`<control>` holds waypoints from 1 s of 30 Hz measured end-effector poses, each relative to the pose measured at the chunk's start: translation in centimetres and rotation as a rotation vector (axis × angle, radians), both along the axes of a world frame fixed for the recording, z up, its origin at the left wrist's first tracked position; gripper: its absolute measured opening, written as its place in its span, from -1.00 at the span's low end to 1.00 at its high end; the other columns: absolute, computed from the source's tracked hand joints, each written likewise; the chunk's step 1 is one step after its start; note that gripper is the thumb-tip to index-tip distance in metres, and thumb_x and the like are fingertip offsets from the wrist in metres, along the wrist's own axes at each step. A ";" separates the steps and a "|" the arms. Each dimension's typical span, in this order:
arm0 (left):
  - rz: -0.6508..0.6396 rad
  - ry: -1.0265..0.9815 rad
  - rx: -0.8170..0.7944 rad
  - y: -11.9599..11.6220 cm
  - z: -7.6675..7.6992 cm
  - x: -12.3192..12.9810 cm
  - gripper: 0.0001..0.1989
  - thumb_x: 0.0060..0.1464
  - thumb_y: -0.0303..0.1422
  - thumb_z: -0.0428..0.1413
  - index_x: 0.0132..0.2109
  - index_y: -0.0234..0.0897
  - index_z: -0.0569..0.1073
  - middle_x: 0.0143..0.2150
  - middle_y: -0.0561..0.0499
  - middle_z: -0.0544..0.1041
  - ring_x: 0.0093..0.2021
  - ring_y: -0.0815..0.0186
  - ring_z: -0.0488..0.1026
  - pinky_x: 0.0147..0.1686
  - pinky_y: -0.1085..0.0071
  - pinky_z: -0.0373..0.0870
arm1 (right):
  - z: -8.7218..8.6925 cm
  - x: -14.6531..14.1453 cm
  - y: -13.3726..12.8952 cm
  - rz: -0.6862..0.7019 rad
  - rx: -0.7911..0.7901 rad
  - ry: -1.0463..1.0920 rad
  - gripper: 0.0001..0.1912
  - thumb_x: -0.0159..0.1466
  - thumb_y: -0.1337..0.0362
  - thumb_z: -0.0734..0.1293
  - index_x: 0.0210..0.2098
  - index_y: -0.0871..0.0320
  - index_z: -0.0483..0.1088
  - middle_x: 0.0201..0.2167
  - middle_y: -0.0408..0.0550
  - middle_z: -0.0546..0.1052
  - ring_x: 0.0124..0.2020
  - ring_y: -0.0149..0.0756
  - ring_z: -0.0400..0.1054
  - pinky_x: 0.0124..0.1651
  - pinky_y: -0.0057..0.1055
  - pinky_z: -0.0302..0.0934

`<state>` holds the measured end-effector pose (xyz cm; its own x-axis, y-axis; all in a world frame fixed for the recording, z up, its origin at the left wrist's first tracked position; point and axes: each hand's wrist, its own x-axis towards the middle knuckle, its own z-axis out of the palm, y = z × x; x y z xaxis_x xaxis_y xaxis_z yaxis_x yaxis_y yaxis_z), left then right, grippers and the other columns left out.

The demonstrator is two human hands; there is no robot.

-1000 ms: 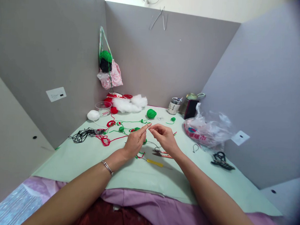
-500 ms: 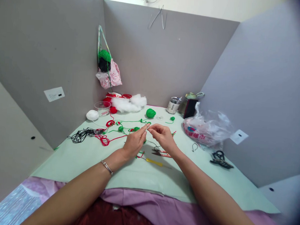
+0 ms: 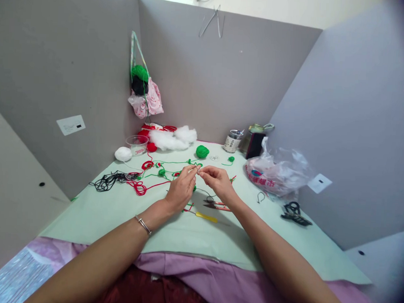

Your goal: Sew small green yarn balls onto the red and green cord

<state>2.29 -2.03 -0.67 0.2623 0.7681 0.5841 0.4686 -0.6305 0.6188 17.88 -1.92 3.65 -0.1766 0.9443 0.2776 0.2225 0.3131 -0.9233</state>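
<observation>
My left hand [image 3: 181,189] and my right hand [image 3: 218,183] meet above the middle of the table, fingertips almost touching. Both are closed in a pinch around something tiny and thin, too small to name. A dark strand of yarn [image 3: 203,191] trails on the table below, between the hands. Under my right wrist lie thread snips [image 3: 218,206] with orange-red handles. Nearer to me is a yellow-handled tool [image 3: 206,217] with a thin metal shaft. Small green and red yarn pieces [image 3: 161,172] lie just left of my left hand, partly hidden by it.
A green yarn ball [image 3: 202,152] and white stuffing [image 3: 172,139] lie at the back. Black yarn [image 3: 112,181], a white ball [image 3: 123,154] and a clear tub [image 3: 137,145] are left. A can [image 3: 232,143], plastic bag [image 3: 276,175] and black claw clip [image 3: 295,214] stand right.
The view has shifted very slightly. My hands stay together at the same spot, with only a small shift of the fingers; the left fingers look a little more curled.
</observation>
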 end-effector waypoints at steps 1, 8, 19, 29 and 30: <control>0.002 -0.003 0.002 0.0 0.0 0.0 -0.56 0.31 -0.40 -0.17 0.27 -0.20 0.29 0.24 -0.14 0.32 0.11 0.25 0.40 0.07 0.31 0.40 | 0.0 0.0 0.0 0.009 -0.002 0.005 -0.73 0.15 0.09 0.36 -0.37 0.21 0.49 -0.63 -0.23 0.27 -0.57 -0.46 0.05 -0.51 -0.45 -0.05; 0.011 0.013 -0.004 0.0 0.1 0.0 -0.56 0.29 -0.42 -0.16 0.25 -0.21 0.31 0.25 -0.12 0.32 0.08 0.25 0.43 0.06 0.31 0.41 | 0.5 0.1 0.0 0.053 -0.037 0.034 -0.69 0.12 0.05 0.39 -0.38 0.20 0.49 -0.69 -0.28 0.20 -0.60 -0.47 0.00 -0.54 -0.46 -0.11; 0.001 0.027 -0.035 -0.2 0.3 0.0 -0.54 0.27 -0.46 -0.16 0.26 -0.20 0.31 0.30 -0.13 0.27 -0.02 0.29 0.47 0.00 0.33 0.43 | 0.7 0.4 0.1 0.099 -0.116 0.122 -0.70 0.09 0.07 0.41 -0.38 0.21 0.47 -0.69 -0.30 0.19 -0.61 -0.51 -0.05 -0.53 -0.45 -0.18; -0.006 0.033 -0.057 -0.2 0.6 -0.1 -0.54 0.26 -0.47 -0.15 0.25 -0.21 0.33 0.30 -0.13 0.26 -0.05 0.28 0.48 -0.03 0.33 0.44 | 0.1 0.6 0.4 0.130 -0.197 0.194 -0.71 0.05 0.09 0.44 -0.42 0.21 0.44 -0.70 -0.30 0.18 -0.62 -0.52 -0.07 -0.53 -0.46 -0.21; -0.009 0.028 -0.055 -0.2 0.6 -0.1 -0.54 0.27 -0.47 -0.15 0.25 -0.20 0.33 0.30 -0.12 0.26 -0.04 0.28 0.47 -0.01 0.34 0.43 | 0.1 0.6 0.5 0.143 -0.206 0.195 -0.71 0.06 0.10 0.44 -0.41 0.21 0.44 -0.70 -0.30 0.18 -0.62 -0.52 -0.08 -0.53 -0.45 -0.22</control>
